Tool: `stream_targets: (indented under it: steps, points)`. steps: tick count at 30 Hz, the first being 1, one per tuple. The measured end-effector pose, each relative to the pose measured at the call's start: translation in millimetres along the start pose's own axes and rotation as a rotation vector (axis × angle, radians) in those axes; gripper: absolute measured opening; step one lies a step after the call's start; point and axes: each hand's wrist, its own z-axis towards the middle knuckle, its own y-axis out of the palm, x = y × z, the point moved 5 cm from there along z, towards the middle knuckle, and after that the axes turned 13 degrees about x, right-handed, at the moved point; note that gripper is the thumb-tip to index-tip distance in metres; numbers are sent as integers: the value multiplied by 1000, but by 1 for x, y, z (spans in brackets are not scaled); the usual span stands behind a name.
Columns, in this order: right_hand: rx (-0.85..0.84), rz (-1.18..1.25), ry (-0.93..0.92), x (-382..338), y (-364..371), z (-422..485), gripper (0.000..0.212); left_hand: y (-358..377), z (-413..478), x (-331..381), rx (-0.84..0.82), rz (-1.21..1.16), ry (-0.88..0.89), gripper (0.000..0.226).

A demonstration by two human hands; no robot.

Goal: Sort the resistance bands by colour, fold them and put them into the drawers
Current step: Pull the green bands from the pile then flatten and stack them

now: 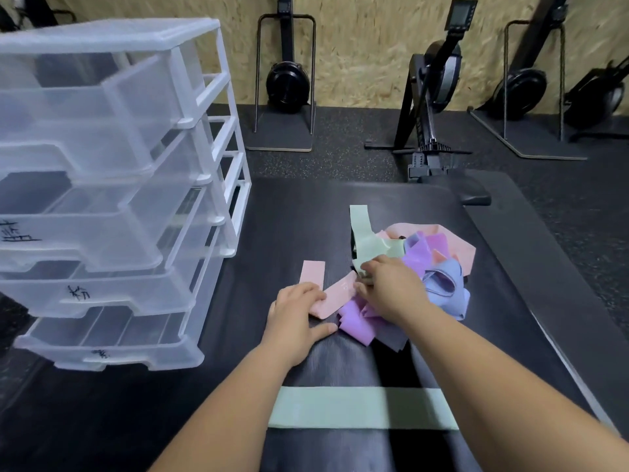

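A gym floor with rowers [432,97] parked along a chipboard wall holds a black mat [289,216], and on it lies a tangled pile [439,267] of pink, purple, blue and green bands. The clear drawers [112,212] stand to the left, all pulled out. The left hand [296,315] lies flat, fingers straight, pressing a pink band [335,298] to the mat beside the pile. The right hand [391,287] reaches into the pile, fingers curled round the low end of a green band [366,240]. One green strip [360,407] already lies straight across the mat, nearest the person. The step looks like freeing the green one: draw it out slowly along its length, keep the left hand pinning so the pink stays put, and lay it with the strip before folding.
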Motion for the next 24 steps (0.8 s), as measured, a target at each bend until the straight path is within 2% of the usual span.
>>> stream_targets:
  steps: [8, 13, 18, 21, 22, 24]
  points:
    - [168, -28, 167, 2, 11, 5, 21, 1, 3, -1, -2, -7, 7, 60]
    - [198, 169, 336, 5, -5, 1, 13, -1, 1, 2, -4, -15, -3, 60]
    - [308, 363, 209, 0, -32, -19, 11, -5, 2, 9, -44, 41, -16, 61]
    - [322, 430, 144, -5, -43, -44, 11, -15, 0, 27, 33, 49, 8, 50]
    - [322, 444, 134, -6, -44, -53, 10, -19, -2, 33, 77, -15, -9, 41]
    - [315, 475, 114, -11, -44, -69, 9, -24, -9, 44, 84, -266, -176, 24]
